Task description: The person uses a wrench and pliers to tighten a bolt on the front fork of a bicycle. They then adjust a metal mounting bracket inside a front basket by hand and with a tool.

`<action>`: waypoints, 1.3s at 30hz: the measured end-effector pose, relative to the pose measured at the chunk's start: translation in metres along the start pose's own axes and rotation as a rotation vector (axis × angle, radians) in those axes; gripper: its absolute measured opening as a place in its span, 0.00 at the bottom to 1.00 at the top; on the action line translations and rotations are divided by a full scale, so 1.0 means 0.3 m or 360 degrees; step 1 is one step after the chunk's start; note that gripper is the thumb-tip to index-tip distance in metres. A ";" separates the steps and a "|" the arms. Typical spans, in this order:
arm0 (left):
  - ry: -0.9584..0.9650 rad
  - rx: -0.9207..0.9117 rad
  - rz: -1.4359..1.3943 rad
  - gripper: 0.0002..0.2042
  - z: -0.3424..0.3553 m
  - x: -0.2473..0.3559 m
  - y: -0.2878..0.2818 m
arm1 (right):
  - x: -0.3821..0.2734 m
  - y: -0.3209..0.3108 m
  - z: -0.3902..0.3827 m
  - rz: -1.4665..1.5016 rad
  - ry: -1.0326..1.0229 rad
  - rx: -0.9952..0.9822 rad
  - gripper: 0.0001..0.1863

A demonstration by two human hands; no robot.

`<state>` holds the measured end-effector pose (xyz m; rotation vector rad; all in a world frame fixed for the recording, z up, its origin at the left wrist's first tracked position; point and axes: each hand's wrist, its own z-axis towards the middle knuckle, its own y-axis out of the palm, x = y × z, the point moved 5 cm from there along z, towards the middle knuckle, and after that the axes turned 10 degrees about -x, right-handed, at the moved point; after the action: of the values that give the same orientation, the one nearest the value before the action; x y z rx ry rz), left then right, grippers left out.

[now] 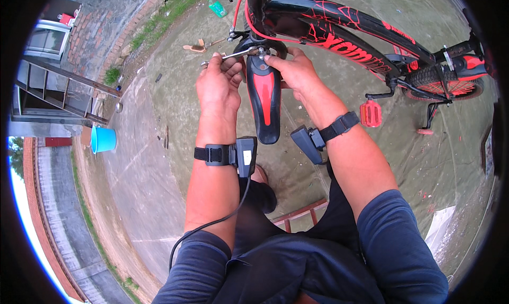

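Observation:
A black bicycle [334,39] with red markings stands before me, its front end nearest. My left hand [218,86] pinches a silver wrench [233,55] between thumb and fingers. The wrench's far end meets a bolt [261,53] at the top of the black and red front mudguard [263,100]. From the other side, my right hand [301,73] grips the top of the mudguard. Its thumb tip lies by the bolt, and its other fingers are mostly hidden behind. A red brake cable [275,38] runs just above both hands.
A red pedal [370,114] juts out at right, with the rear wheel [445,85] beyond. A green bottle [217,7] and a wooden-looking piece [195,47] lie on the ground. A blue bucket [103,139] and a ladder [63,78] are at left. A red metal frame [299,214] lies between my legs.

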<state>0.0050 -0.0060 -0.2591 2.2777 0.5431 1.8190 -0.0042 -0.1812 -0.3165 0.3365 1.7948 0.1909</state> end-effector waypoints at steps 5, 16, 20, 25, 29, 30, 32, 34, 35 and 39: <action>-0.0122 -0.0015 -0.0182 0.08 0.012 -0.039 -0.022 | 0.000 -0.001 -0.001 -0.0007 0.0005 0.0001 0.29; -0.0187 -0.0098 -0.0050 0.08 0.049 -0.033 -0.006 | 0.010 -0.004 0.006 -0.0051 -0.0001 0.0042 0.30; 0.0069 -0.0083 0.0215 0.10 0.024 0.004 0.014 | -0.001 0.006 -0.001 -0.0070 0.0003 0.0022 0.30; 0.1314 -0.0286 0.1923 0.11 -0.099 0.114 0.244 | 0.016 -0.007 0.013 -0.0015 -0.0033 0.0041 0.29; 0.1548 -0.0249 0.2155 0.11 -0.159 0.127 0.290 | 0.023 -0.006 0.016 -0.0026 0.0100 0.0030 0.31; 0.1505 -0.0160 0.2032 0.11 -0.152 0.137 0.259 | 0.022 -0.005 0.018 -0.0037 0.0064 0.0027 0.32; 0.0970 -0.0119 0.1317 0.11 -0.100 0.119 0.165 | 0.019 -0.005 0.024 -0.0061 -0.0007 0.0022 0.32; 0.0591 -0.0110 0.0682 0.11 -0.077 0.091 0.101 | 0.021 -0.011 0.023 -0.0073 0.0021 0.0046 0.34; 0.0468 -0.0094 0.0609 0.11 -0.057 0.070 0.071 | 0.023 -0.013 0.025 -0.0084 0.0033 0.0056 0.34; 0.0131 -0.0017 0.0222 0.10 -0.031 0.027 0.025 | 0.024 -0.008 0.019 -0.0085 0.0034 0.0039 0.34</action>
<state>-0.0012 -0.0107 -0.2468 2.2950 0.3946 1.9822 -0.0007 -0.1813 -0.3253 0.3045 1.8263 0.1352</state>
